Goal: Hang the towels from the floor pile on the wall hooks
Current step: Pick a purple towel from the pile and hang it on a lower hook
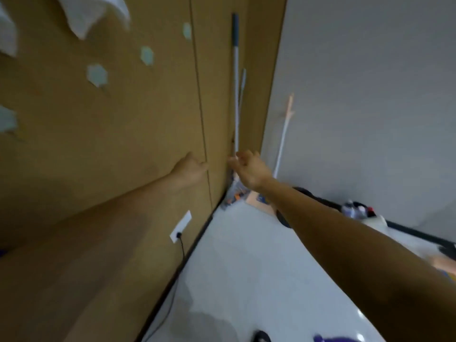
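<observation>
Towels: two white towels (93, 13) (7, 33), both at 11 o'clock, hanging high on the brown wall (98, 156) and cut by the frame edge; heavily blurred.
Hooks: four pale hexagonal hooks bare, in a slanting row from 12 o'clock down to 9 o'clock (187, 30) (147, 55) (97, 74) (7, 119).
Left hand (191, 172): just left of centre, close against the brown wall, arm stretched forward; fingers curled inward, nothing seen in them; cannot tell through the blur whether clenched or slack.
Right hand (249, 169): dead centre, near the left hand but apart from it; fingers loosely spread, released, grasping nothing.
Poles: three counted. Tall pole with dark grip (235, 82) and thin second pole (243, 85) side by side at 12 o'clock, in the corner where the brown wall meets the grey wall (370, 95). Third pole, white with peach top (283, 139), at 1 o'clock against the grey wall.
Socket: one white wall socket (180, 227) at 7 o'clock, low on the brown wall, one black cable (183, 250) running down from it.
Floor (246, 267): white, glossy, 5 to 6 o'clock.
Clutter: small heap of things (357, 209) at 3 o'clock along the grey wall; too blurred to name.
Bottom edge: one purple thing (340, 339) and one dark thing (260, 336) at 6 o'clock, both cut off, not identifiable.
</observation>
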Demonstrator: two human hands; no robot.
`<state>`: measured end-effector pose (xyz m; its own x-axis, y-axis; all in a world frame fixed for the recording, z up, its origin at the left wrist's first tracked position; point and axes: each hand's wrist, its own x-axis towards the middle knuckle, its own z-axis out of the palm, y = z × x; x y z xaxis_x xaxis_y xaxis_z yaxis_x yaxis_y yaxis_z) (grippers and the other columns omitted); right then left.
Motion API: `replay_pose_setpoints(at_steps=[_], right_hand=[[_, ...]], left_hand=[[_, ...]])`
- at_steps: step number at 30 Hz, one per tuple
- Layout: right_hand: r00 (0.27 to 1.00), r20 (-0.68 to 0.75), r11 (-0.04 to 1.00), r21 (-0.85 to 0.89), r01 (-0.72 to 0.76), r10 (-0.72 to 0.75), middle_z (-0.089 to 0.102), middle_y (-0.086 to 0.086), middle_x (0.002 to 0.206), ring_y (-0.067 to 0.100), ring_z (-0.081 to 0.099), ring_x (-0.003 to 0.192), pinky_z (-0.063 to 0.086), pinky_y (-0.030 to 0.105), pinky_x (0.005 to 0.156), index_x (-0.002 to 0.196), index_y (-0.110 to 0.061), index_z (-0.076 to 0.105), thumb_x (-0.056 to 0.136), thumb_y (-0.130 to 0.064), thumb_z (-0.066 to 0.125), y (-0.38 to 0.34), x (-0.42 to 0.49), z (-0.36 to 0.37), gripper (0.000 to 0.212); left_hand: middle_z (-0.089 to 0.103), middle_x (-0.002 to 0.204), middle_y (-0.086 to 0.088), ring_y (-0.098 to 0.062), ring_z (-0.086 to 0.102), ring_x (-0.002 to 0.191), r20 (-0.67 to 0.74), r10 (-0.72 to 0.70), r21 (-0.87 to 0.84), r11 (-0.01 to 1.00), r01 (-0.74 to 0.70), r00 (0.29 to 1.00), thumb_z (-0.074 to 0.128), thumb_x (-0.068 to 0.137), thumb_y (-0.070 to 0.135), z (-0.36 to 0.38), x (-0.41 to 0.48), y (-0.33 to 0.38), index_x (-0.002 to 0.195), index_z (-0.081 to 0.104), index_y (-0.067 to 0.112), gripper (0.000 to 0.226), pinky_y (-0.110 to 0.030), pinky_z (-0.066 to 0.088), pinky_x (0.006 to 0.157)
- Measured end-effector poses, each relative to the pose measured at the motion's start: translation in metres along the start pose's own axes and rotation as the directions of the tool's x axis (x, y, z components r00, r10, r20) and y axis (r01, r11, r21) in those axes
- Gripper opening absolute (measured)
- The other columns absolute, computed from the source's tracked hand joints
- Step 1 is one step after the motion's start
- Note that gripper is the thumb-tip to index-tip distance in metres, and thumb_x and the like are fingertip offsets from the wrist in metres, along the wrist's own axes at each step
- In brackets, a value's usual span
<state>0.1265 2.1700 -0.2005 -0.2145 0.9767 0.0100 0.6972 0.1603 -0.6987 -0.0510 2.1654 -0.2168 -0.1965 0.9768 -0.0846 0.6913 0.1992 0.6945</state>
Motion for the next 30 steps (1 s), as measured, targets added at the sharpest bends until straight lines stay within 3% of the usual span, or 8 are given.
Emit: replay_pose_setpoints(at_steps=[2,4,6,9,13,19,23,30], right_hand=[[0.994,0.01,0.991,-0.081,-0.111,0.112,0.057,0.015,0.12,0.035,0.048,0.119,0.041,0.041,0.1,0.108,-0.019,0.06,0.095,-0.044,0.048,0.056,-0.043,-0.008,0.031],[0.976,-0.018,0.968,-0.128,-0.216,0.216,0.052,0.015,0.128,0.034,0.05,0.117,0.042,0.043,0.103,0.121,-0.022,0.061,0.092,-0.043,0.055,0.099,-0.085,-0.02,0.036],[0.951,-0.026,0.939,-0.153,-0.307,0.307,0.05,0.014,0.133,0.034,0.051,0.115,0.043,0.04,0.102,0.126,-0.022,0.061,0.091,-0.039,0.058,0.145,-0.125,-0.033,0.039],[0.87,-0.029,0.856,-0.161,-0.49,0.493,0.047,0.011,0.136,0.032,0.049,0.119,0.041,0.039,0.102,0.126,-0.024,0.059,0.092,-0.039,0.058,0.216,-0.202,-0.044,0.037],[0.747,-0.029,0.741,-0.105,-0.663,0.664,0.05,0.013,0.133,0.032,0.049,0.122,0.042,0.037,0.103,0.128,-0.024,0.059,0.091,-0.039,0.06,0.304,-0.307,-0.052,0.04],[0.62,0.098,0.626,-0.05,-0.779,0.779,0.061,0.011,0.122,0.028,0.059,0.108,0.047,0.031,0.089,0.127,-0.017,0.059,0.09,-0.036,0.059,0.429,-0.432,-0.031,0.042],[0.544,0.156,0.557,-0.052,-0.829,0.825,0.066,0.01,0.111,0.029,0.062,0.102,0.051,0.037,0.087,0.122,-0.012,0.059,0.092,-0.033,0.057,0.512,-0.485,0.012,0.037],[0.381,0.166,0.397,-0.074,-0.915,0.909,0.055,0.013,0.123,0.034,0.056,0.11,0.049,0.041,0.092,0.125,-0.015,0.054,0.092,-0.035,0.053,0.658,-0.528,0.145,0.039]], left_hand=[[0.066,0.082,-0.017,-0.032,0.063,0.077,0.12,0.101,0.041,0.993,-0.106,0.988,0.055,0.089,0.024,0.041,-0.018,0.02,0.085,0.062,0.003,0.022,-0.034,0.049,0.066],[0.059,0.066,-0.011,-0.027,0.059,0.067,0.269,0.171,0.083,0.976,-0.2,0.948,0.057,0.087,0.024,0.092,-0.045,0.042,0.067,0.056,0.014,0.022,-0.024,0.039,0.052],[0.062,0.083,-0.014,-0.03,0.062,0.084,0.431,0.187,0.102,0.962,-0.254,0.883,0.058,0.088,0.03,0.146,-0.071,0.053,0.083,0.06,0.019,0.013,-0.02,0.043,0.059],[0.047,0.135,-0.011,-0.031,0.051,0.116,0.581,0.089,0.213,0.943,-0.257,0.809,0.053,0.09,0.038,0.222,-0.107,0.059,0.135,0.042,0.014,0.053,-0.033,0.045,0.092],[0.042,0.144,-0.011,-0.03,0.047,0.124,0.711,0.017,0.273,0.915,-0.298,0.703,0.054,0.09,0.038,0.318,-0.172,0.063,0.141,0.037,0.012,0.059,-0.035,0.041,0.096],[0.045,0.141,-0.01,-0.027,0.047,0.124,0.808,-0.117,0.334,0.898,-0.285,0.578,0.052,0.091,0.036,0.455,-0.279,0.045,0.137,0.041,0.013,0.053,-0.031,0.039,0.097],[0.048,0.139,-0.011,-0.028,0.05,0.121,0.833,-0.189,0.378,0.881,-0.285,0.52,0.053,0.091,0.038,0.546,-0.327,0.003,0.136,0.043,0.011,0.053,-0.029,0.038,0.093],[0.052,0.135,-0.01,-0.028,0.052,0.119,0.808,-0.247,0.452,0.842,-0.294,0.534,0.05,0.093,0.038,0.696,-0.355,-0.122,0.133,0.046,0.012,0.047,-0.032,0.04,0.093]])
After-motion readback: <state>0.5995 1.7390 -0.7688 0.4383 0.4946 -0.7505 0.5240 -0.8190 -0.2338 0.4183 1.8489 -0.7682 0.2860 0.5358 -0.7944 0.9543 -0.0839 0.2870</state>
